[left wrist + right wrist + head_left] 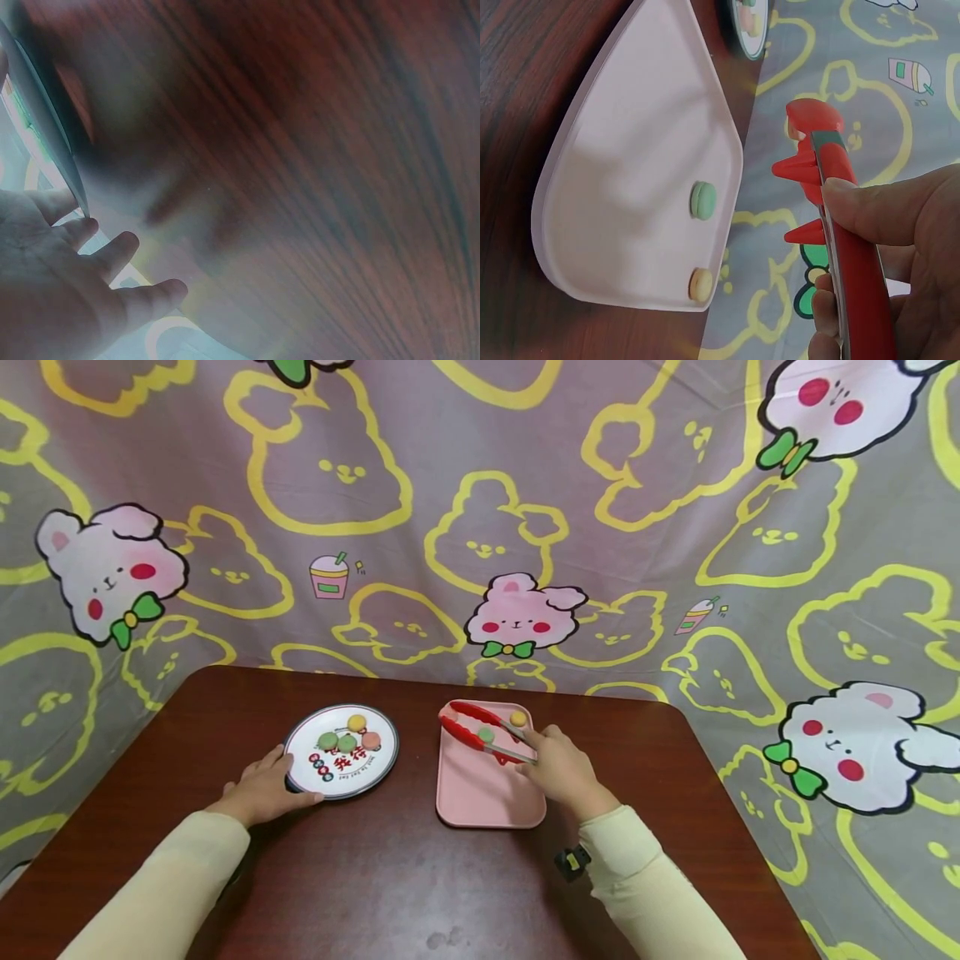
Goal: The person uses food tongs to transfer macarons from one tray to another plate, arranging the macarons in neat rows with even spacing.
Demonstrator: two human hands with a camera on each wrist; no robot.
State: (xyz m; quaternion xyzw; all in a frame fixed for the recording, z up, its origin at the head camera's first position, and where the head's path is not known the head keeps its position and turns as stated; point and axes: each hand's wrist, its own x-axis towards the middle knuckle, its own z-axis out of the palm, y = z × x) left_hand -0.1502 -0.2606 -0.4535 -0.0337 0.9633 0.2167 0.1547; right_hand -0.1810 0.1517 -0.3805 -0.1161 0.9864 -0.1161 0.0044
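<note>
My left hand [258,787] rests against the near-left rim of a round white plate [303,745], fingers spread and fairly straight in the left wrist view. Printed red characters mark the plate, which carries two green macarons [347,742], a yellow macaron [357,722] and a pink macaron [371,741]. My right hand [562,768] grips red-tipped metal tongs [855,270] above a pink tray [487,802]. A small pinkish piece [793,132] shows at the tongs' tips, mostly hidden by them. On the tray lie a green macaron [703,200] and a yellow macaron [700,285].
Both dishes stand on a dark reddish-brown wooden table [360,877], the plate left of the tray. A patterned cloth [420,552] with cartoon rabbits hangs behind the table and along its sides. A small black device [572,862] shows at the right wrist.
</note>
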